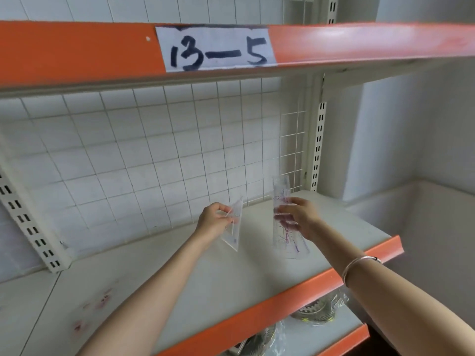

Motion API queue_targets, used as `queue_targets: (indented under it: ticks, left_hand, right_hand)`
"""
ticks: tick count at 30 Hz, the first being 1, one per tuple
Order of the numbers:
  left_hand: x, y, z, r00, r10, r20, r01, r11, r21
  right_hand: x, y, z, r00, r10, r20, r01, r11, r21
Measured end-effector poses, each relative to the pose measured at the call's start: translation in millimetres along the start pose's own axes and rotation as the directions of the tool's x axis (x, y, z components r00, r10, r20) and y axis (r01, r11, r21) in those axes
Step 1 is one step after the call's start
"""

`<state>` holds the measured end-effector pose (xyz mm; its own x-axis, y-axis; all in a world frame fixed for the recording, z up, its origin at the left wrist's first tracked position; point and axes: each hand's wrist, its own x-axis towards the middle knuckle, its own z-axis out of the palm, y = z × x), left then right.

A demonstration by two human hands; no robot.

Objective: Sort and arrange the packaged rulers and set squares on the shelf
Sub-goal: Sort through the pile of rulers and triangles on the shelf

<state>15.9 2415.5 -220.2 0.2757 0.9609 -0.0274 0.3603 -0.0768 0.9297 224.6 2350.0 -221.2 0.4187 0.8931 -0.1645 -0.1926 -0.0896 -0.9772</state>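
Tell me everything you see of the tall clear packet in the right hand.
The tall clear plastic packet is a narrow see-through sleeve with purple and red print. It stands nearly upright over the pale shelf board, near its right end. The right hand grips it around the middle; whether its lower end rests on the board is unclear.

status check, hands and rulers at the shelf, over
Left hand pinches set square. Right hand grips ruler pack. Both low over shelf, touching unclear; wire grid behind.
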Motion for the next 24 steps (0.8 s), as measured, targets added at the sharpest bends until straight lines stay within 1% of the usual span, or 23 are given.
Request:
queue_targets:
  ticks: [2, 5, 7, 8, 10, 12, 14, 16, 18, 21, 24]
  left_hand:
    - [6, 4, 12, 1.0, -0.005, 0.009, 0.005, 1.0, 0.009]
    - [16, 6, 26, 1.0, 0.001, 0.028, -0.002, 1.0, 0.017]
    - [21, 8, 33, 0.999, 0.009, 0.035, -0.01, 1.0, 0.025]
    - [23, 9, 35, 0.999, 0.011, 0.036, -0.013, 0.999, 0.035]
    - [26, 11, 38, 0.999, 0.014, 0.039, -0.016, 0.998, 0.054]
    - [29, 12, 41, 0.999, 0.009, 0.047, -0.012, 0.998, 0.059]
    - [31, 11, 44, 0.999, 0.005, 0.052, -0.009, 0.998, 0.067]
    - [33, 11, 45, 0.998, 0.004, 0.06, -0.008, 0.997, 0.072]
    - [33, 10, 45, 0.998, 0.006, 0.066, -0.011, 0.997, 0.08]
    - [34, 9, 43, 0.998, 0.013, 0.068, -0.019, 0.996, 0.088]
    - [35, 5, 41, 0.997, 0.033, 0.072, -0.04, 0.993, 0.107]
  right_hand:
    - [8, -2, -13, 1.0, -0.008, -0.017, 0.007, 0.999, -0.039]
    - [18, -5, -29, 0.998, -0.027, -0.049, 0.02, 0.989, -0.145]
    - [29, -5, -38, 0.996, -0.047, -0.074, 0.028, 0.969, -0.245]
    - [35, -5, -42, 0.994, -0.064, -0.088, 0.032, 0.946, -0.323]
    - [46, -4, -49, 0.987, -0.122, -0.102, 0.051, 0.848, -0.527]
    - [52, -3, -54, 0.981, -0.184, -0.064, 0.081, 0.684, -0.725]
    - [53, -1, -57, 0.978, -0.208, -0.033, 0.081, 0.516, -0.853]
    - [53, 5, -61, 0.98, -0.199, 0.001, 0.086, 0.419, -0.904]
    - [55, 12, -65, 0.987, -0.163, 0.011, 0.072, 0.377, -0.923]
    - [58, 18, -69, 0.986, -0.165, -0.002, 0.057, 0.355, -0.933]
    - [57, 16, -65, 0.974, -0.227, -0.004, 0.08, 0.364, -0.928]
